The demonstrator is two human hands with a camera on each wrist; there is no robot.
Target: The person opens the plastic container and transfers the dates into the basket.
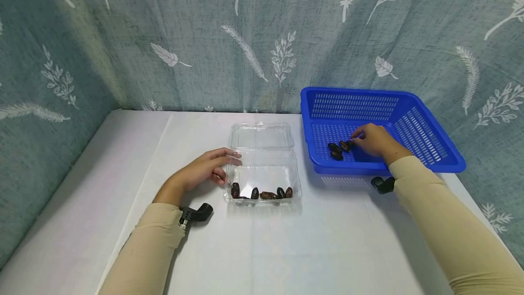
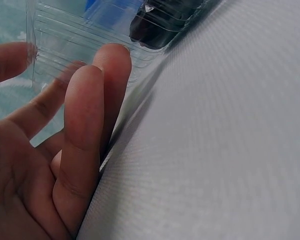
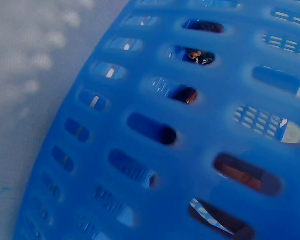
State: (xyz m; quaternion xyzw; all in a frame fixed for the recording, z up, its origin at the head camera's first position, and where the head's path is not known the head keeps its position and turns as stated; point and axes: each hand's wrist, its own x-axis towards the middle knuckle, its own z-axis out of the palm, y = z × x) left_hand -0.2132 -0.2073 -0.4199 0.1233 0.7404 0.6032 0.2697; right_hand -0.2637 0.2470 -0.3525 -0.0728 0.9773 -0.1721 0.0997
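Note:
Dark brown dates (image 1: 268, 195) lie in a row along the near side of a clear plastic clamshell box (image 1: 262, 167), whose lid (image 1: 262, 135) is folded back. My left hand (image 1: 204, 167) rests at the box's left side, its fingers loosely extended and their tips at the clear wall (image 2: 55, 40). Inside a blue plastic basket (image 1: 315, 165), my right hand (image 1: 372, 140) reaches down, thumb and index fingertips right at a date (image 1: 350, 144). Whether they pinch it, I cannot tell. Several other dates (image 1: 335, 151) lie beside it. The basket's slotted wall (image 3: 200, 160) mostly hides this hand in the right wrist view.
A white cloth (image 1: 262, 249) covers the table. Behind it hangs a grey-green curtain (image 1: 196, 58) with white leaf prints, close to the lid and the basket's back rim. The basket stands to the right of the box, its near wall between the right forearm (image 1: 425, 204) and the dates.

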